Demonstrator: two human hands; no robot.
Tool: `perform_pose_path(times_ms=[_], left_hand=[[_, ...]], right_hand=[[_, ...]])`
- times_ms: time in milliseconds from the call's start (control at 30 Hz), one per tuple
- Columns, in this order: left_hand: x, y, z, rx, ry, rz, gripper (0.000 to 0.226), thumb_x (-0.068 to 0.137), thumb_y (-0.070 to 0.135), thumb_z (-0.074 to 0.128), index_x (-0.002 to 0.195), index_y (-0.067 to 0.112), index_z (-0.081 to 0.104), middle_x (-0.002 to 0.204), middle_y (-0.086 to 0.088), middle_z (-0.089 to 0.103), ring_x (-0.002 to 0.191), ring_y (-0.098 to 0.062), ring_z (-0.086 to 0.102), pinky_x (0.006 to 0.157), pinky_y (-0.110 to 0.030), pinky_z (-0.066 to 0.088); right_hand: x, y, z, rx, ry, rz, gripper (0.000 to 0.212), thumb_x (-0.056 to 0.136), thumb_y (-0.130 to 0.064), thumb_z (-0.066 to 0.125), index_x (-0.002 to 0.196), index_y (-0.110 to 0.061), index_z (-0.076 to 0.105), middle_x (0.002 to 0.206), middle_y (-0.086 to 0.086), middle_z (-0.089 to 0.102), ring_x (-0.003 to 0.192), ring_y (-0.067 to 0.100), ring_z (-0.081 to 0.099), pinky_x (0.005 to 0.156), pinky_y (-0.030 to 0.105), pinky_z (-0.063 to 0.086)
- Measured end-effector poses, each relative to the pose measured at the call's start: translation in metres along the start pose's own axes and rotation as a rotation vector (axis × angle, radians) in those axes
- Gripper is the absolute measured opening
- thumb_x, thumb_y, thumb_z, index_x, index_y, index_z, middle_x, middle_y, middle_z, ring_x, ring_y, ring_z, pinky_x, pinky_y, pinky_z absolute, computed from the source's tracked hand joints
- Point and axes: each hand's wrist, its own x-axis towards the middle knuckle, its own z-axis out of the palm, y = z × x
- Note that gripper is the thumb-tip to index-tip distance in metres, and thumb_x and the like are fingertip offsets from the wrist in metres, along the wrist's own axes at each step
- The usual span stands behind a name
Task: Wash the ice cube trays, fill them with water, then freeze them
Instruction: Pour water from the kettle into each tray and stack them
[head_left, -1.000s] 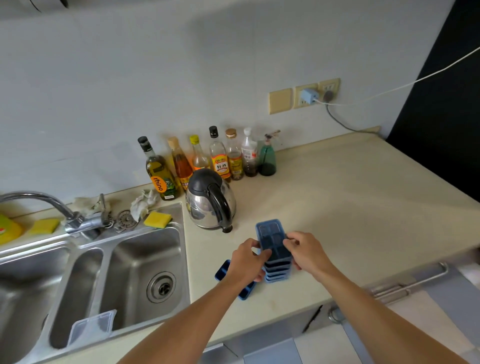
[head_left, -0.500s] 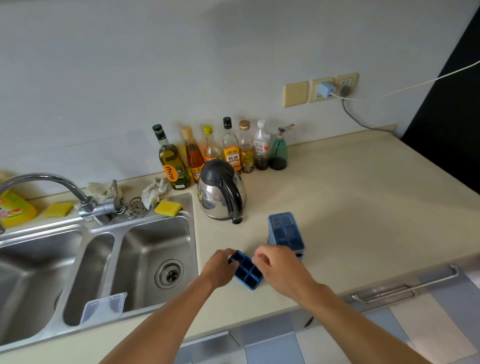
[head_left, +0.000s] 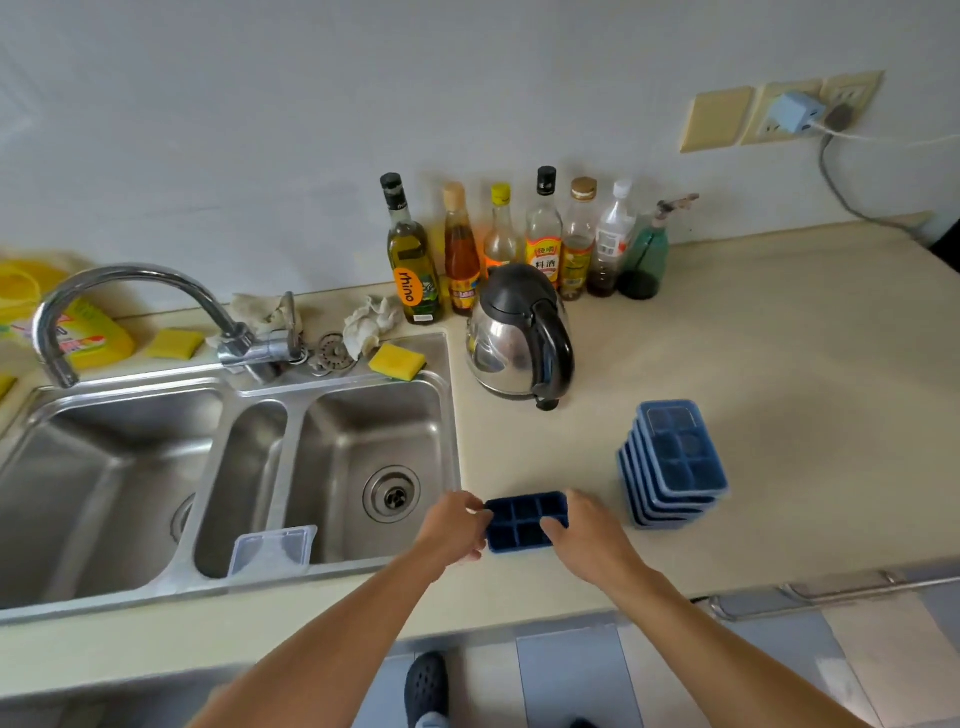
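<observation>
Early stage: left hand and right hand pinch opposite ends of one dry-looking ice cube tray between them, stacked trays beyond the right hand; washing, filling and freezing all apparently remain.

Stainless steel electric kettle with black lid and handle upright on beige countertop; row of seven assorted bottles behind it along the wall; yellow rectangular sponge left of kettle, crumpled white cloth just beside; light blue plug adapter in beige wall socket.
</observation>
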Motion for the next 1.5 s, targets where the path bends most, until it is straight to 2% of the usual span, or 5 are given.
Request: perform_pose_path(times_ms=[467, 900, 1133, 1333, 1500], left_hand=[[0.113, -0.070, -0.185, 0.083, 0.070, -0.069, 0.030, 0.102, 0.019, 0.051, 0.127, 0.017, 0.066, 0.100, -0.018, 0.074, 0.084, -0.032, 0.074, 0.082, -0.045, 0.063], [0.195, -0.112, -0.186, 0.170, -0.061, -0.225, 0.029, 0.097, 0.004, 0.047, 0.122, -0.003, 0.060, 0.103, -0.019, 0.067, 0.099, -0.035, 0.068, 0.080, -0.039, 0.058], [0.214, -0.121, -0.178, 0.302, -0.110, -0.220, 0.031, 0.097, 0.006, 0.049, 0.126, -0.002, 0.058, 0.116, -0.021, 0.066, 0.102, -0.033, 0.065, 0.073, -0.032, 0.048], [0.202, -0.115, -0.189, 0.285, 0.010, -0.200, 0.040, 0.099, 0.015, 0.051, 0.138, 0.004, 0.048, 0.130, -0.020, 0.058, 0.113, -0.034, 0.060, 0.079, -0.031, 0.044], [0.181, -0.086, -0.195, 0.119, 0.116, -0.097, 0.026, 0.100, 0.016, 0.048, 0.113, 0.010, 0.069, 0.119, -0.017, 0.069, 0.104, -0.031, 0.067, 0.084, -0.031, 0.053]], right_hand=[[0.107, -0.168, 0.113, 0.135, -0.024, -0.074, 0.026, 0.101, -0.027, 0.052, 0.123, -0.018, 0.061, 0.117, -0.001, 0.061, 0.105, 0.016, 0.060, 0.091, 0.035, 0.052], [0.188, -0.154, 0.200, 0.420, -0.252, 0.222, 0.031, 0.100, -0.015, 0.053, 0.130, -0.020, 0.059, 0.110, -0.008, 0.065, 0.107, 0.011, 0.062, 0.070, 0.017, 0.042], [0.199, -0.142, 0.216, 0.439, -0.293, 0.234, 0.035, 0.100, -0.013, 0.055, 0.134, -0.019, 0.058, 0.122, 0.000, 0.067, 0.116, 0.019, 0.062, 0.097, 0.037, 0.051], [0.183, -0.154, 0.192, 0.369, -0.210, 0.157, 0.056, 0.104, -0.024, 0.053, 0.156, -0.016, 0.035, 0.154, 0.005, 0.047, 0.139, 0.024, 0.048, 0.110, 0.039, 0.043], [0.151, -0.170, 0.131, 0.511, 0.043, 0.046, 0.046, 0.102, -0.030, 0.056, 0.146, -0.017, 0.049, 0.141, 0.002, 0.059, 0.116, 0.009, 0.059, 0.092, 0.020, 0.044]])
